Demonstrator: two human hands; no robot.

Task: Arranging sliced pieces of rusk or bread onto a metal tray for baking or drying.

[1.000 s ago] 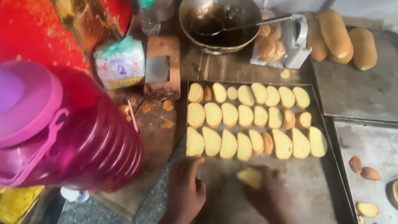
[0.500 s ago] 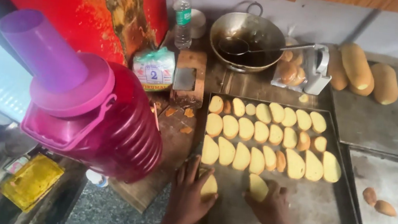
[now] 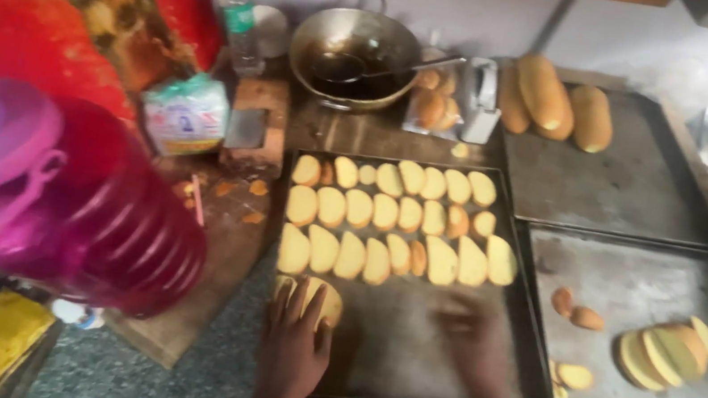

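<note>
Only the person's two hands and forearms show, rising from the bottom edge of the view. The left hand (image 3: 294,340) is bare, with no ring, watch or glove, and its forearm carries no sleeve. The right hand (image 3: 468,330) is blurred; it too looks bare, with an unsleeved forearm behind it.

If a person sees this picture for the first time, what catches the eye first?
Rows of pale bread slices fill the far half of the dark tray at centre. The left hand presses one more slice at the tray's near left. A large pink jug looms on the left.
</note>
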